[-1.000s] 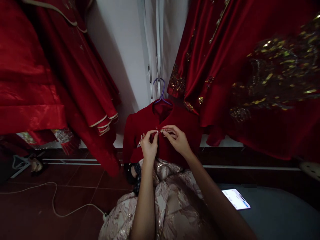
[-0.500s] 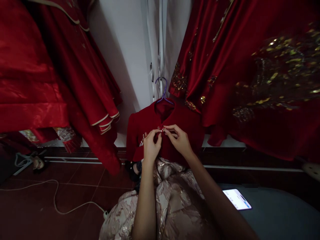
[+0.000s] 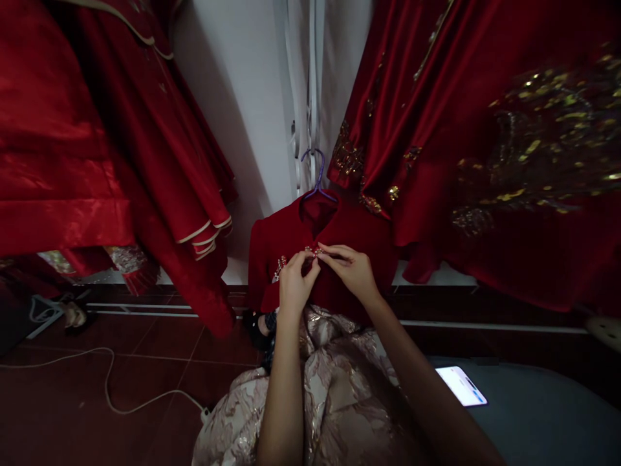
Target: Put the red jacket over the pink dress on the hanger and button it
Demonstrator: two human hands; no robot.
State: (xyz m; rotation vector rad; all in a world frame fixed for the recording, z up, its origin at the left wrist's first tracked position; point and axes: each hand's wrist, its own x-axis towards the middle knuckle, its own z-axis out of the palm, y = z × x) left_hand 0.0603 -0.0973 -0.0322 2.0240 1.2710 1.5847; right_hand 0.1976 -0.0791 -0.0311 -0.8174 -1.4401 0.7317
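Note:
A small dark red jacket (image 3: 272, 246) hangs on a purple hanger (image 3: 316, 173) against the white wall, low in the middle of the view. My left hand (image 3: 295, 285) and my right hand (image 3: 353, 272) meet at its chest, fingers pinched on a small beaded fastening (image 3: 313, 251) just below the collar. Another beaded ornament (image 3: 280, 265) shows on the jacket left of my left hand. A pale gold brocade fabric (image 3: 334, 388) covers my lap below my forearms.
Red satin garments hang at the left (image 3: 97, 142) and, with gold embroidery, at the right (image 3: 485, 142). A lit phone (image 3: 460, 386) lies on a grey seat (image 3: 543, 421) at the lower right. A white cable (image 3: 107, 382) trails over the dark red tiled floor.
Both hands have stayed pinched at the jacket's fastening, the fingertips drawing slightly closer together. The view has shifted a little.

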